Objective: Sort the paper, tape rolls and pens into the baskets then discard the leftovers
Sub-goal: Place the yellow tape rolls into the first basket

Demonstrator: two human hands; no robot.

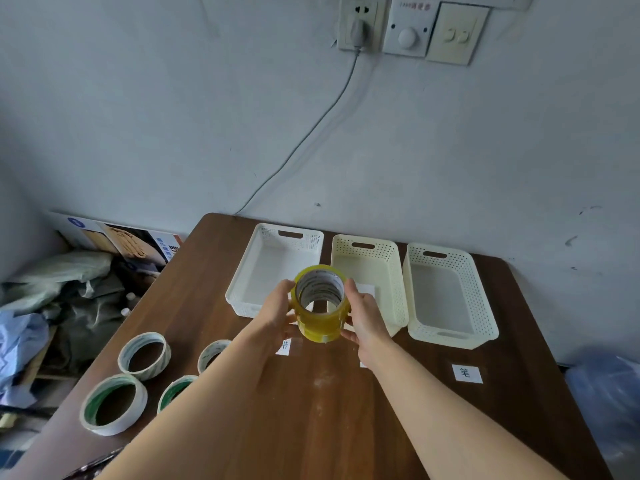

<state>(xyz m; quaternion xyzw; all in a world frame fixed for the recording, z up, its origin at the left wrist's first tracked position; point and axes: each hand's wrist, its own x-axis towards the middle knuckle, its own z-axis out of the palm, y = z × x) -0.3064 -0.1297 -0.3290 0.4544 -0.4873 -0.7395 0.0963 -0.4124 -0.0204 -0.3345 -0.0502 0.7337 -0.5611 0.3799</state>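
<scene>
**Holding the yellow tape stack [320,317] steady**

The desk [346,410] carries the left basket [242,268] and middle basket [393,271] side by side; the stack hangs before them; left hand [277,313] and right hand [363,313] clasp its sides, fingers [349,285] curled, likely keeping the rolls together.

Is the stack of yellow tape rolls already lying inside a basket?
No, the left hand and the right hand hold the yellow tape stack up in the air above the table.
</scene>
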